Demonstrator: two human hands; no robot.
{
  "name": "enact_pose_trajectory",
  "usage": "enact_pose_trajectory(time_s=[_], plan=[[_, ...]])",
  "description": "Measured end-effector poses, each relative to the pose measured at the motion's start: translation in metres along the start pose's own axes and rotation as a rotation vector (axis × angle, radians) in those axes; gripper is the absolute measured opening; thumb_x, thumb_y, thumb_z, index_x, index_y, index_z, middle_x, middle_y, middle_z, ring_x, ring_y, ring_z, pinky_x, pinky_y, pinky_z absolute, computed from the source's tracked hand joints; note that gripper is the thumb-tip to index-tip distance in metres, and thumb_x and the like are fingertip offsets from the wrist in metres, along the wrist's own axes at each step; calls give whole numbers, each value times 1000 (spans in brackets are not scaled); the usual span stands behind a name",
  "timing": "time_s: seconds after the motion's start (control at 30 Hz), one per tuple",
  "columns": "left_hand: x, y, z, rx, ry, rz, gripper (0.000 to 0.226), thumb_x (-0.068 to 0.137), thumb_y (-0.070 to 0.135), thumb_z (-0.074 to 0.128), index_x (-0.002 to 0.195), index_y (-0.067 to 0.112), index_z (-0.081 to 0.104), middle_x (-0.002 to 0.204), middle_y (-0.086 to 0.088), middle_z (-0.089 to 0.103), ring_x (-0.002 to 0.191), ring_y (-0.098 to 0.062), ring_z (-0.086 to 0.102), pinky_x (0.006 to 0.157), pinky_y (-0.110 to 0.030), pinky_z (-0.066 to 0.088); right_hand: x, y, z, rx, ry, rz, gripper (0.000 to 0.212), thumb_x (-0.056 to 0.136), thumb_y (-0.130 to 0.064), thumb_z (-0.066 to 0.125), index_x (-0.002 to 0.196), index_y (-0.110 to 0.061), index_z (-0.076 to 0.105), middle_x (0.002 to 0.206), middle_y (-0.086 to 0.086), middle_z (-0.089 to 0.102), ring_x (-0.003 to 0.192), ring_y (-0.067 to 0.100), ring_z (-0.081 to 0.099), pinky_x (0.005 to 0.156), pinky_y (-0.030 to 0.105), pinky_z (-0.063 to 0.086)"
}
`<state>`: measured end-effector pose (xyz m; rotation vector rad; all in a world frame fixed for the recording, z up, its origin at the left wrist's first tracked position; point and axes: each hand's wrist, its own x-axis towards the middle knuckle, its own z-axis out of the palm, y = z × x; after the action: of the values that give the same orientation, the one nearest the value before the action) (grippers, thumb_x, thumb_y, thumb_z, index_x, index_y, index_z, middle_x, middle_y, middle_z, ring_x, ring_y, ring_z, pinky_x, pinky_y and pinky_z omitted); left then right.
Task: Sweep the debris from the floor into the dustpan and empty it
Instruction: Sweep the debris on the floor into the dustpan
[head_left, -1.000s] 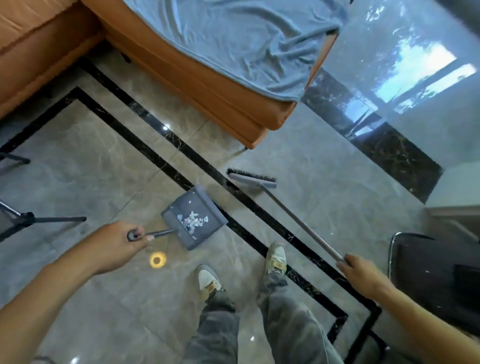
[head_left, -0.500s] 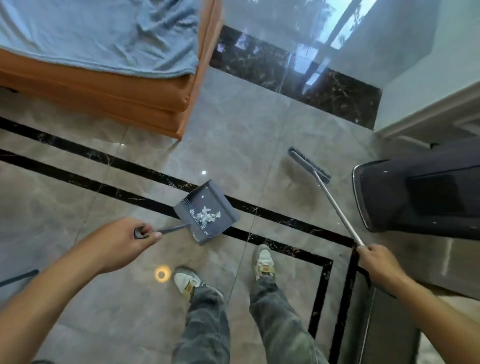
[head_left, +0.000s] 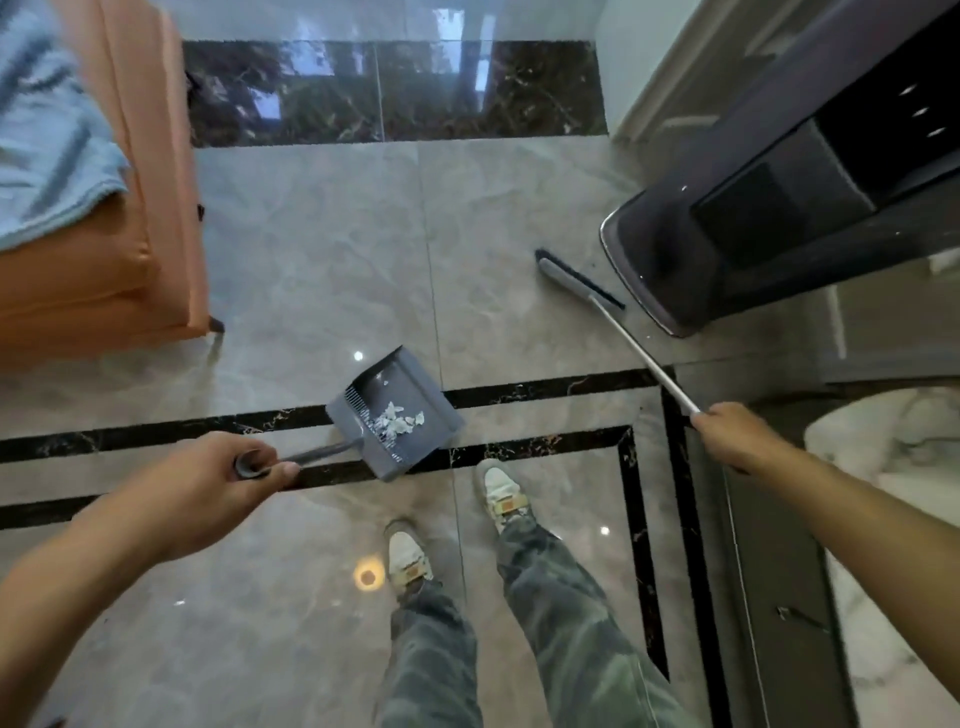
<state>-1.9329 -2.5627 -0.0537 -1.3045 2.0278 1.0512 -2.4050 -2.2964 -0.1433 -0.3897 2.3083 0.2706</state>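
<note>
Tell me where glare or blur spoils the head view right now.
Head view: glare spots on the glossy floor, an orange one near the left shoe; window reflections wash the dark tile band; motion blur smears the blue cloth and sofa; edges bend from the wide lens. The debris in the dustpan stays readable.

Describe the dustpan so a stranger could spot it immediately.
Find the black double stripe crossing the beige marble floor. Above it, in front of the shoes, hangs the grey dustpan, held by the left hand. It alone holds white paper scraps.
</note>
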Motion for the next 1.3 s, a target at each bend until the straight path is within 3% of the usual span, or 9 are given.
enact_pose_trajectory(time_s=[0.23, 0.43, 0.77, 0.87, 0.97, 1.03, 1.17, 1.23, 1.3], plan=[[29, 24, -5, 153, -15, 153, 38, 90, 56, 61, 69, 24, 65, 50, 1, 57, 53, -17, 60, 58, -33, 49, -79, 69, 64, 169, -161, 92, 29, 99, -33, 48, 79, -14, 56, 68, 10, 56, 51, 24, 53, 45, 25, 37], [27, 32, -2, 198, 12, 281, 31, 90, 56, 60, 63, 41, 60, 47, 2, 48, 48, -13, 49, 50, -28, 38, -142, 95, 92, 276, -21, 114, 35, 99, -31, 52, 75, -7, 57, 68, 11, 60, 60, 31, 60, 52, 31, 34], [49, 74, 11, 283, -14, 318, 35, 92, 56, 57, 62, 39, 57, 49, 0, 54, 50, -18, 55, 52, -30, 42, -68, 14, 61, 723, 33, 311, 27, 97, -18, 43, 72, -13, 55, 60, 9, 52, 41, 21, 44, 37, 18, 32], [56, 83, 10, 298, -25, 296, 45, 92, 57, 57, 58, 28, 55, 49, -1, 53, 49, -16, 52, 54, -32, 43, -33, -26, 52, 807, -61, 362, 20, 98, -12, 45, 96, -12, 64, 70, 8, 53, 51, 17, 46, 38, 22, 34], [64, 87, 10, 316, -3, 280, 48, 93, 55, 58, 56, 26, 53, 46, 2, 48, 47, -14, 47, 54, -31, 41, -20, -57, 50, 568, -44, 280, 36, 98, -8, 45, 131, -6, 59, 89, 14, 59, 66, 23, 59, 49, 30, 49], [62, 89, 7, 346, -14, 270, 46, 93, 56, 58, 58, 26, 53, 47, 1, 49, 47, -15, 49, 54, -31, 42, -30, -54, 57, 360, 23, 172, 40, 97, -13, 48, 135, -5, 56, 95, 11, 58, 83, 27, 65, 69, 35, 59], [62, 109, 15, 415, -23, 270, 49, 94, 56, 56, 66, 15, 56, 57, -7, 60, 54, -19, 57, 54, -33, 45, -66, 27, 68, 93, -79, 122, 34, 99, -17, 45, 125, -5, 62, 97, 9, 59, 68, 21, 55, 62, 28, 45], [64, 118, 14, 430, -27, 268, 49, 94, 55, 56, 67, 14, 57, 57, -7, 61, 55, -20, 59, 57, -35, 49, -91, 74, 70, 125, -152, 134, 26, 99, -22, 46, 110, -9, 65, 103, 15, 66, 80, 30, 64, 61, 27, 45], [67, 121, 15, 442, -44, 270, 49, 94, 54, 58, 64, 15, 54, 54, -5, 56, 54, -21, 56, 60, -37, 51, -116, 115, 65, 195, -160, 149, 20, 97, -30, 50, 88, -16, 61, 87, 11, 68, 69, 27, 65, 49, 26, 42]])
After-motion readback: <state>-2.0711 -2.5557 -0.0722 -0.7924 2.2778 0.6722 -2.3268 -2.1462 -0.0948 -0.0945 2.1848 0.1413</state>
